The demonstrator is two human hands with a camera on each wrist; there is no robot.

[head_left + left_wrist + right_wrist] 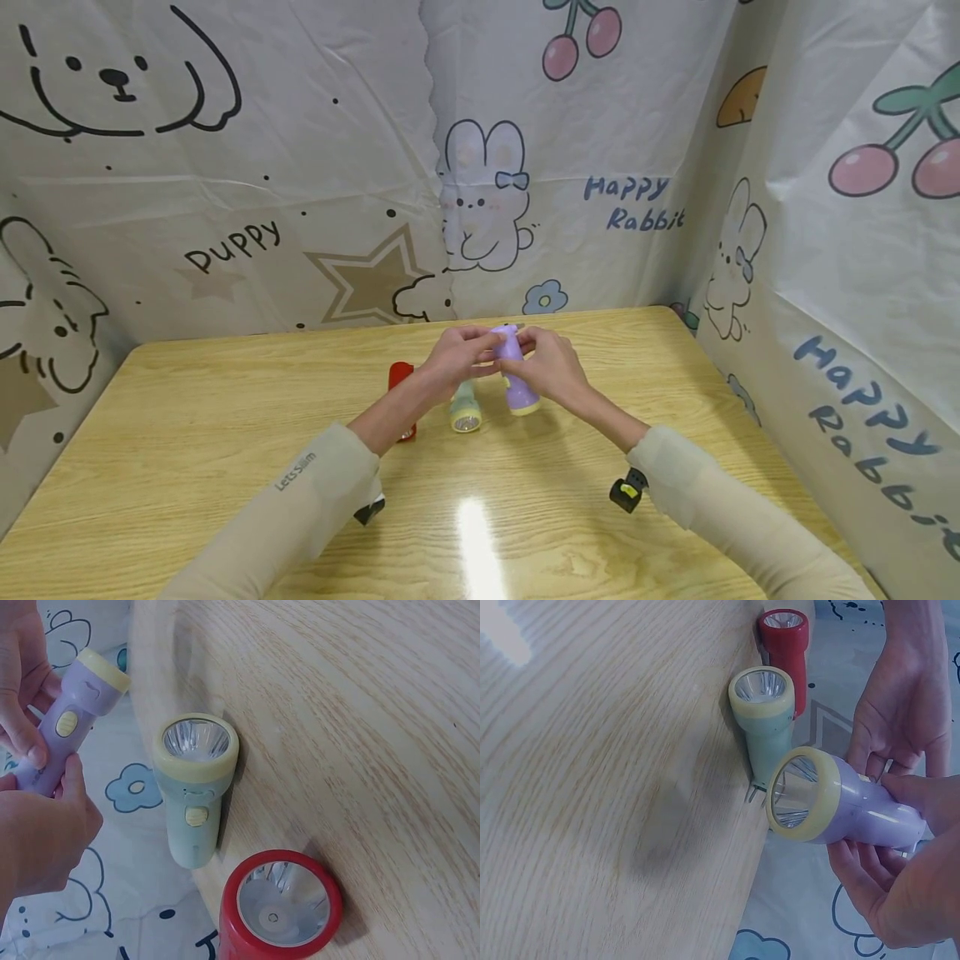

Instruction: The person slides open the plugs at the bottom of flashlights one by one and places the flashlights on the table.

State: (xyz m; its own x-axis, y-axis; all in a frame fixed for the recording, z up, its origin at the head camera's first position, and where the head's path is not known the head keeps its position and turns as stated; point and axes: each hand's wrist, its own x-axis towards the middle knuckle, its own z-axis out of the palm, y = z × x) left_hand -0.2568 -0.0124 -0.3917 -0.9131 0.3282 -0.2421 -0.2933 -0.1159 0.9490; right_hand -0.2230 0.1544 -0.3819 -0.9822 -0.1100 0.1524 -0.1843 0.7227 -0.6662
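Observation:
A purple flashlight (520, 392) with a cream rim and cream switch is held above the far part of the table, its lens end tilted down toward me. My right hand (553, 365) grips its body, thumb along one side and fingers round the other, as the right wrist view shows. Near the tail, my left hand (452, 360) pinches the same flashlight with its fingertips. A pale green flashlight (196, 817) with a cream rim lies on the table just below the hands. Beside it lies a red flashlight (786, 660), partly hidden behind my left forearm in the head view.
The wooden table (247, 417) ends at a back edge just past my hands. Printed cloth (360, 150) hangs behind it and along the sides. Small metal prongs (756, 793) show at the green flashlight's tail. A dark wrist camera (627, 492) hangs under my right sleeve.

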